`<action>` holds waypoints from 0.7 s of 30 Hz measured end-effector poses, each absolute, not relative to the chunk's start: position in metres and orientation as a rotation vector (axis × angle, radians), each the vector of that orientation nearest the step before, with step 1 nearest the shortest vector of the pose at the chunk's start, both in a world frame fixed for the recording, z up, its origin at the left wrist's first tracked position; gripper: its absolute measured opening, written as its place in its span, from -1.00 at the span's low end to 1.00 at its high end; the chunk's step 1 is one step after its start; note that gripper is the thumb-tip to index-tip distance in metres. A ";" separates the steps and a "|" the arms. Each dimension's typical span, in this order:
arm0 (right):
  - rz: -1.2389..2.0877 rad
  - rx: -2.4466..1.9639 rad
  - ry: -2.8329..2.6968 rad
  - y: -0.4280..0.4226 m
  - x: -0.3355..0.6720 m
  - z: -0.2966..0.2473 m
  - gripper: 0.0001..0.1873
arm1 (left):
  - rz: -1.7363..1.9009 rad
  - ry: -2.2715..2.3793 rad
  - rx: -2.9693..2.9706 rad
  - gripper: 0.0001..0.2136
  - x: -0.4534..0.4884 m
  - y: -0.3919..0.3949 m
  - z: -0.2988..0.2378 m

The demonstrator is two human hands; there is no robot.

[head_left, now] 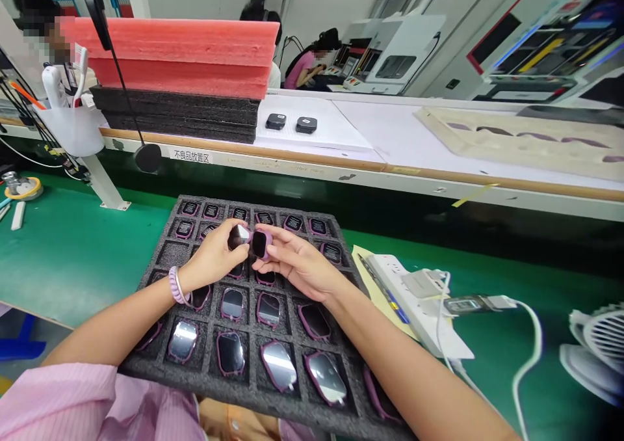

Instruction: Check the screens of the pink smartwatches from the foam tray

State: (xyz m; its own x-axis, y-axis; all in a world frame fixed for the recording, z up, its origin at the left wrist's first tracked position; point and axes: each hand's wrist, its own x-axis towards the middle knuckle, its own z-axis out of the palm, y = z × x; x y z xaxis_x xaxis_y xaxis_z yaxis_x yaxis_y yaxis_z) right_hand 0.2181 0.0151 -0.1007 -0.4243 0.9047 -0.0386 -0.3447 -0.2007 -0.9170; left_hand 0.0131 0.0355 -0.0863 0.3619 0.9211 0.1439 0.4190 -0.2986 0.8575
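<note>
My left hand (pixel 214 257) pinches a smartwatch body (pixel 238 235) whose glossy screen catches the light. Close beside it, a second smartwatch body (pixel 260 244), purple-rimmed with a dark face, is held in the fingers of my right hand (pixel 306 267). The two pieces are side by side; whether they touch I cannot tell. Both hands are above a dark grey foam tray (pixel 173 253) divided into square pockets. Purple-framed watch bodies fill many pockets; those in the front rows, like one watch body (pixel 231 353), have shiny screens, while the back rows show pale markings.
Right of the tray lie a yellow paper (pixel 363 259), a white power strip (pixel 390 268) with cables, and a white fan (pixel 604 337). Behind, a shelf (pixel 312 164) carries red foam sheets (pixel 185 44) over black ones, and two black pieces (pixel 306 125). Other people sit beyond.
</note>
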 end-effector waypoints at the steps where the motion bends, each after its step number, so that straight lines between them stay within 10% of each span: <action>1: 1.767 -0.749 -1.141 0.014 0.217 -0.101 -0.42 | 0.854 1.170 1.887 -0.62 0.012 0.034 -0.087; 21: 1.806 -0.677 -1.198 0.006 0.212 -0.107 -0.45 | 1.022 1.125 1.790 -0.55 0.010 0.019 -0.084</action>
State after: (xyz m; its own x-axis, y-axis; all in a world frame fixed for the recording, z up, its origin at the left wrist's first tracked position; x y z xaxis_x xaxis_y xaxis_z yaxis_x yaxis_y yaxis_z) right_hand 0.2116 0.0062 -0.1069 -0.4974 0.8674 0.0138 -0.3500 -0.1861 -0.9181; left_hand 0.0098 0.0192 -0.0845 0.2871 0.9317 0.2227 0.3112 -0.3105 0.8982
